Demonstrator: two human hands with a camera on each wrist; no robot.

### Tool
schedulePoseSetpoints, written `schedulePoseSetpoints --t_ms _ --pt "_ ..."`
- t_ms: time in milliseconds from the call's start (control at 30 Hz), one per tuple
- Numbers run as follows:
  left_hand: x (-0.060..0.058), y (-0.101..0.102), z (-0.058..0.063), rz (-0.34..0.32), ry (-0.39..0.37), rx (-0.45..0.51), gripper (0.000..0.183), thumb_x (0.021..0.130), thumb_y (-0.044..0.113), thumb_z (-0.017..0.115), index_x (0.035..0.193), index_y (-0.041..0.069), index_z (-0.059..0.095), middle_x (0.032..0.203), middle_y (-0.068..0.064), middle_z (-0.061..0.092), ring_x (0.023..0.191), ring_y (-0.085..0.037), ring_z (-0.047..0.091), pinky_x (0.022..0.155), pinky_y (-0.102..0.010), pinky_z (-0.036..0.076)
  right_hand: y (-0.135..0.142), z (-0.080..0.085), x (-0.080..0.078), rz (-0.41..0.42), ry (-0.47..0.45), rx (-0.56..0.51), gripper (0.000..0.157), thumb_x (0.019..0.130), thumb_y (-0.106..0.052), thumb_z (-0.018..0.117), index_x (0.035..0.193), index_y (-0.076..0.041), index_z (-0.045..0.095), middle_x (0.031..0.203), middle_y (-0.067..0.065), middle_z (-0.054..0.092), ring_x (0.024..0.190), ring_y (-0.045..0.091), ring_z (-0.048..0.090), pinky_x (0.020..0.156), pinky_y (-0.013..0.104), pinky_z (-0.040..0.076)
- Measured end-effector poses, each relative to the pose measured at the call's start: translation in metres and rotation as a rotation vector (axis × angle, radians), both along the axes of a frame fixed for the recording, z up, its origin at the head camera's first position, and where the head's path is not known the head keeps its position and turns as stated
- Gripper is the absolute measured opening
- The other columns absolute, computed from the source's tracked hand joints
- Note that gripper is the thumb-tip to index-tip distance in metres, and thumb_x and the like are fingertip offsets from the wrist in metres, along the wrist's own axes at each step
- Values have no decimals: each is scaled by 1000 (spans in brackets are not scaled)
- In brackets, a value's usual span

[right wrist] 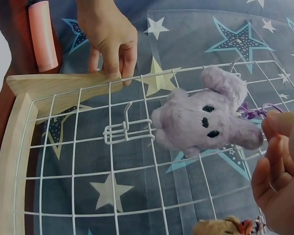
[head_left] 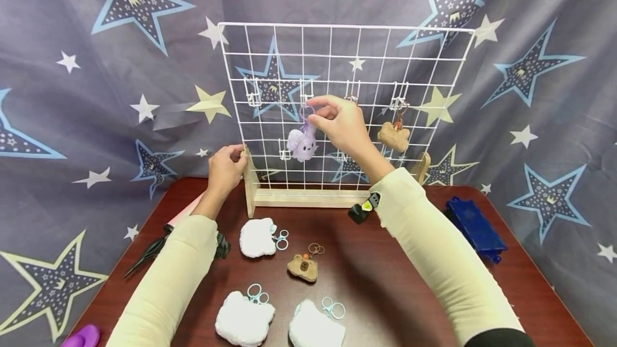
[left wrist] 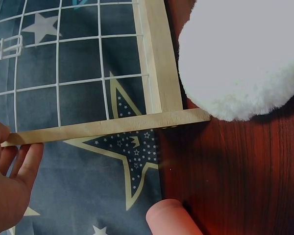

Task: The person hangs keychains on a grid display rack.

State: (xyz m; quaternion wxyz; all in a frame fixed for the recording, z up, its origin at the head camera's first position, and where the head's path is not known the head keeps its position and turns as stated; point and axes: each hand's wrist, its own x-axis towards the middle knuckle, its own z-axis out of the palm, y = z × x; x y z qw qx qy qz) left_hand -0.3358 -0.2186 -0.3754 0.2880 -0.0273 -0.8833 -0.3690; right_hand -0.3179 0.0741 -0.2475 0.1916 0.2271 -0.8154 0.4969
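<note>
Grey cloth with big stars (head_left: pixel 43 31) hangs behind a shiny red-brown wooden desk (head_left: pixel 385 293). With a pinching grip, the right hand (head_left: pixel 346 125) holds the purple ring (right wrist: pixel 268 104) of a fluffy lilac toy (head_left: pixel 302 146) in front of a white wire grid (head_left: pixel 331 26). The left hand (head_left: pixel 225 167) grips the pale wooden side post (head_left: pixel 249 189). One furry brown toy (head_left: pixel 393 137) hangs on the right. Three fluffy white toys (head_left: pixel 245 318) and one small tan toy (head_left: pixel 303 268) lie on the desk.
</note>
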Motion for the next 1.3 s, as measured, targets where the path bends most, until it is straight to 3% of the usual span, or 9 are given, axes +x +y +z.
schedulePoseSetpoints --t_ms 267,600,967,1300 --pt "3 -1 1 14 9 1 29 88 8 69 115 0 74 106 -22 73 99 -37 71 98 -49 48 -9 3 -3 28 -31 -59 30 89 -12 78 119 -14 74 95 11 80 70 7 67 53 20 45" --pt "0 3 -1 -11 5 11 28 89 7 68 115 0 74 105 -22 73 99 -36 72 96 -48 51 1 1 -5 -38 -44 -61 30 88 -12 78 118 -13 75 97 11 80 88 17 76 71 21 54" --pt "0 0 -5 1 -4 5 29 87 7 68 115 0 74 104 -22 74 97 -37 72 96 -49 49 4 -5 -1 -82 -23 -4 31 89 -18 76 119 -15 73 101 6 78 79 13 67 68 21 50" --pt "-2 0 -2 5 15 -8 29 88 8 68 115 1 74 103 -22 73 97 -38 71 97 -51 47 23 -25 9 32 -6 18 27 90 -13 74 117 -10 74 97 9 76 73 11 64 63 19 49"
